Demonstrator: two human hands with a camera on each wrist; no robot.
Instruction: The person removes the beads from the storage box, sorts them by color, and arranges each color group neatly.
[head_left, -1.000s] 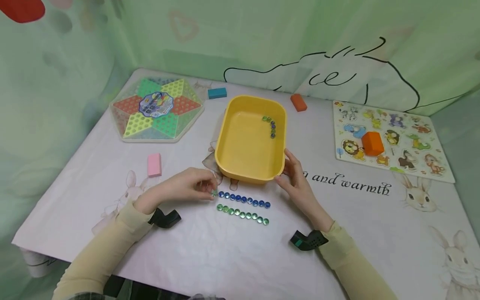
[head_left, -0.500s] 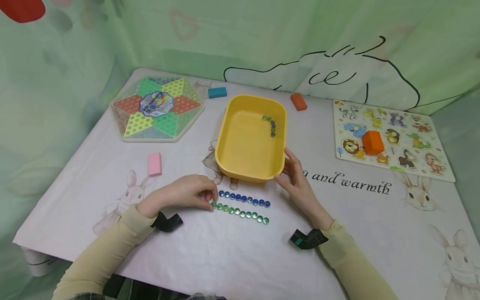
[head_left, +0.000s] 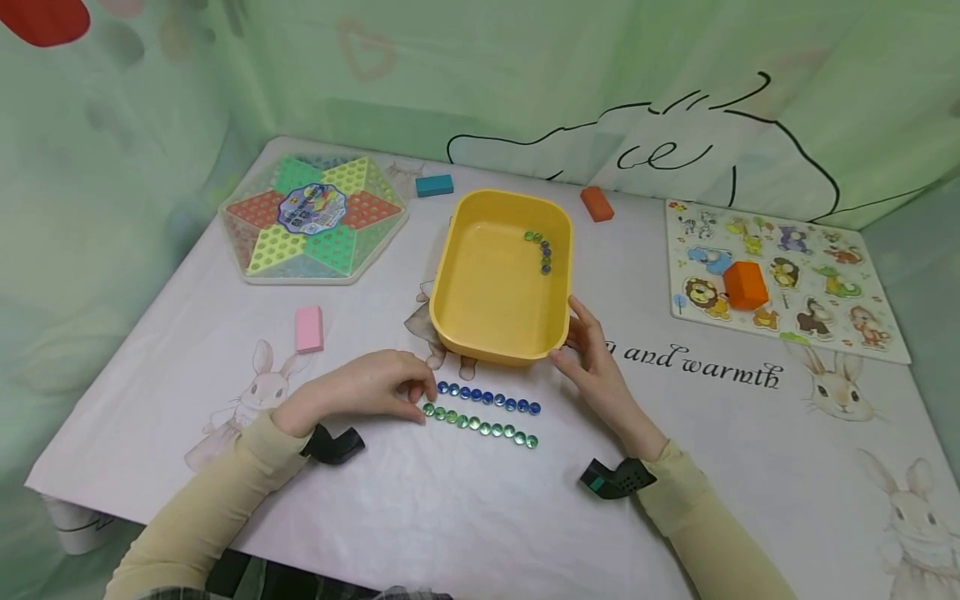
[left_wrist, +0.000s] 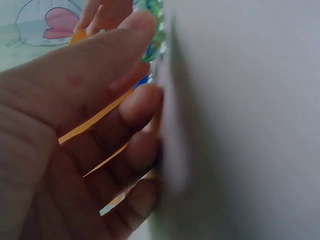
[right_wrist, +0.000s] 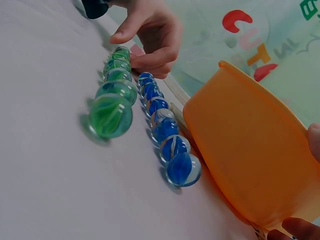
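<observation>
While resting on the table:
Left hand (head_left: 360,390): fingers curled, touching end green marble (head_left: 428,410).
Right hand (head_left: 596,367): fingers gripping yellow tray (head_left: 457,250) corner.

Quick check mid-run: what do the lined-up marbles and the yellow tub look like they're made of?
Green marbles and blue marbles: likely glass; see-through, glossy, with coloured swirls inside and bright highlights. Yellow tub: probably moulded plastic; one even opaque colour, thin wall, rounded corners and rolled rim, soft satin sheen. The left hand touches the green row's end; the right hand holds the tub's corner.
</observation>
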